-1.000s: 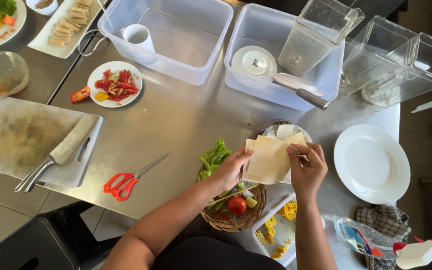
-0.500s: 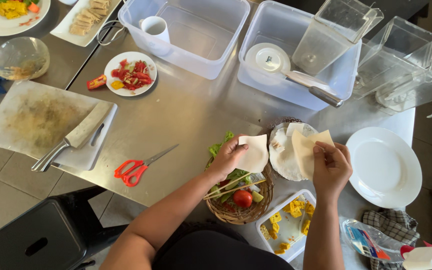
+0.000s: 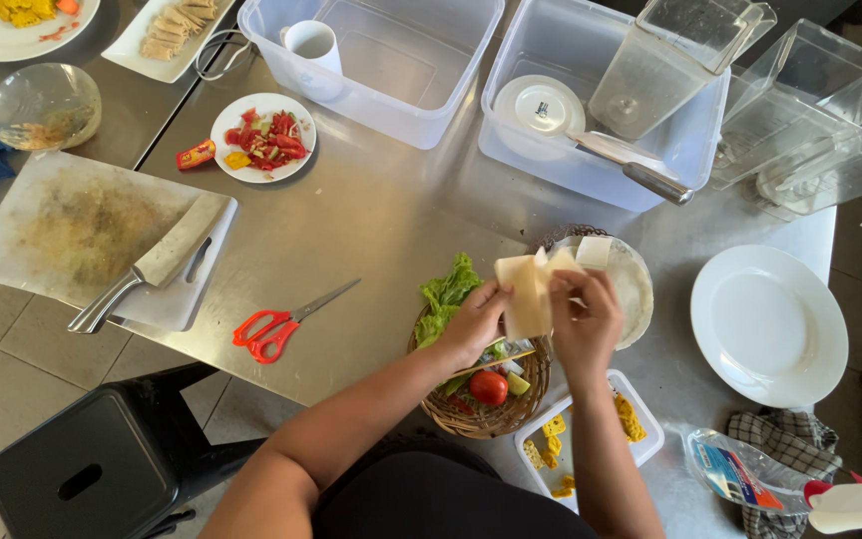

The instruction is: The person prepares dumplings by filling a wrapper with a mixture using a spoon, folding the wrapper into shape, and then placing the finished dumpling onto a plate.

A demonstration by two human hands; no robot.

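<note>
Between two hands (image 3: 471,324) (image 3: 586,324), one pale sheet (image 3: 526,294), above one basket (image 3: 481,419).

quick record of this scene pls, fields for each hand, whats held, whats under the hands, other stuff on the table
left hand: pinches the pale cheese slices from the left
right hand: grips the same slices from the right
under hands: wicker basket with lettuce and a tomato
beside: glass plate with more slices
table: red scissors, cleaver on cutting board, empty white plate
</note>
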